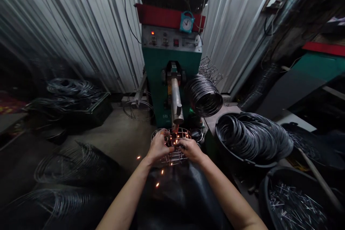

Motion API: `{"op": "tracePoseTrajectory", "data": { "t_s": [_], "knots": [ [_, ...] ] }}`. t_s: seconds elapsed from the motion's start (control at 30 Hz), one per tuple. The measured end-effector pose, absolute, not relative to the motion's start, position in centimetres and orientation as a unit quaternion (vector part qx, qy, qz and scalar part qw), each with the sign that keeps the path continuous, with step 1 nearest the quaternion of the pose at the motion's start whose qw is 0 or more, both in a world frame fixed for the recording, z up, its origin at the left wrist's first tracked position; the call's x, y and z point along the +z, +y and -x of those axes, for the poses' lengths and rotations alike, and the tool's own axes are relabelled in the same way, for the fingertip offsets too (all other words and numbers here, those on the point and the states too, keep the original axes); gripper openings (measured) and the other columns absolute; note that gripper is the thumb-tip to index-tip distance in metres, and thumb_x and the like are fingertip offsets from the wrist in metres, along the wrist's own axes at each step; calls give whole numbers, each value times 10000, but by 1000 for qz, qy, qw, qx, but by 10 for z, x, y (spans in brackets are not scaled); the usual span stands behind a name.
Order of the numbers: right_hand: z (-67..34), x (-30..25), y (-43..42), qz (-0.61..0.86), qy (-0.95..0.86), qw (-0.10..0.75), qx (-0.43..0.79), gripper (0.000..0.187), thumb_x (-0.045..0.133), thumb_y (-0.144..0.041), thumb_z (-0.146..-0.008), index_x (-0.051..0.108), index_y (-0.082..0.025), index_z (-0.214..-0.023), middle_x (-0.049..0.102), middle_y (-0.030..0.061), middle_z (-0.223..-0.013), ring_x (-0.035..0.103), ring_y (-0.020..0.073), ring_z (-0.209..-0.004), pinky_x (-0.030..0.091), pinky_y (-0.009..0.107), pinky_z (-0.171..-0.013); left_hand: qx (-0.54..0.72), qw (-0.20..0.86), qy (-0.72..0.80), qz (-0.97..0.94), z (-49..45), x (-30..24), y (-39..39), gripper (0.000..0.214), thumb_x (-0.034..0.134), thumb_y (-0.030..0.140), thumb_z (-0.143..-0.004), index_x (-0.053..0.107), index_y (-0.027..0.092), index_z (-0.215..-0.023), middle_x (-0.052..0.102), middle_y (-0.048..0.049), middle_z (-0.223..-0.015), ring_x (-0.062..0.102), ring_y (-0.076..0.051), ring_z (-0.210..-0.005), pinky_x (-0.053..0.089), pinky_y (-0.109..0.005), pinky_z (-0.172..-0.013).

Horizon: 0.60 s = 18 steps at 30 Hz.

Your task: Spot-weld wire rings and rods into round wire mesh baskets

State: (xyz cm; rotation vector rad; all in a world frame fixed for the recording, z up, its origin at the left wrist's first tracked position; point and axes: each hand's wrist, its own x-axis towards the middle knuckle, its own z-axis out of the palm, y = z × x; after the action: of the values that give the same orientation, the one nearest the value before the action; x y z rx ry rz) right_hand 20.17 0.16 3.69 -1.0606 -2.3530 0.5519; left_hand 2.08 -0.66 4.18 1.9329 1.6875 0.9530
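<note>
A round wire basket frame (172, 158) sits under the electrode tip of a green spot welder (172, 55). Orange sparks fly from where the tip meets the wires, and a few fall toward the dark apron (178, 194). My left hand (159, 147) grips the frame's left side, its fingers curled on the wires. On the other side my right hand (191, 148) is closed, with thumb and fingertips pinched at the wires near the sparks. Whether the right fingers also hold a loose piece of wire is too small to tell.
Wire rings (205, 95) hang right of the welder's arm. A tub (245, 163) of coiled rings and a bucket (265, 194) of short wire pieces stand at right. More wire coils (70, 88) lie in a crate at left. A teal clock (187, 22) hangs on the machine.
</note>
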Motion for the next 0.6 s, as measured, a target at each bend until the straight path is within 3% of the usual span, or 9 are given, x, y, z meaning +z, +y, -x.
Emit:
{"op": "tracePoseTrajectory", "data": {
  "t_s": [0.17, 0.3, 0.47, 0.6],
  "knots": [
    [-200, 35, 8, 420, -857, 238, 181, 266, 595, -41, -775, 664, -194, -982, 671, 45, -963, 638, 174, -889, 488, 238, -774, 316, 189, 629, -684, -24, 45, 0, 568, 698, 237, -532, 514, 178, -1066, 563, -93, -1180, 527, -267, -1112, 432, -384, -944],
    [-195, 41, 16, 445, -843, 244, 178, 239, 592, -59, -780, 670, -201, -955, 660, 58, -987, 634, 187, -899, 490, 250, -776, 308, 206, 646, -668, -23, 44, 14, 560, 720, 276, -548, 511, 173, -1057, 582, -94, -1123, 543, -256, -1085, 453, -365, -909],
    [-209, 32, -3, 491, -706, 437, 264, 393, 642, -265, -780, 545, -186, -1153, 619, 81, -1029, 597, 195, -905, 483, 298, -808, 324, 196, 639, -670, -21, 39, 19, 587, 771, 394, -532, 528, 210, -1034, 582, -79, -1132, 537, -269, -1098, 445, -398, -921],
    [-236, -12, -33, 578, -503, 470, 439, 349, 507, -433, -822, 532, -153, -1027, 615, 50, -793, 575, 168, -641, 490, 279, -577, 329, 204, 641, -663, -20, 38, 18, 624, 779, 373, -530, 520, 200, -1071, 592, -92, -1116, 565, -274, -1058, 463, -402, -892]
  ]
}}
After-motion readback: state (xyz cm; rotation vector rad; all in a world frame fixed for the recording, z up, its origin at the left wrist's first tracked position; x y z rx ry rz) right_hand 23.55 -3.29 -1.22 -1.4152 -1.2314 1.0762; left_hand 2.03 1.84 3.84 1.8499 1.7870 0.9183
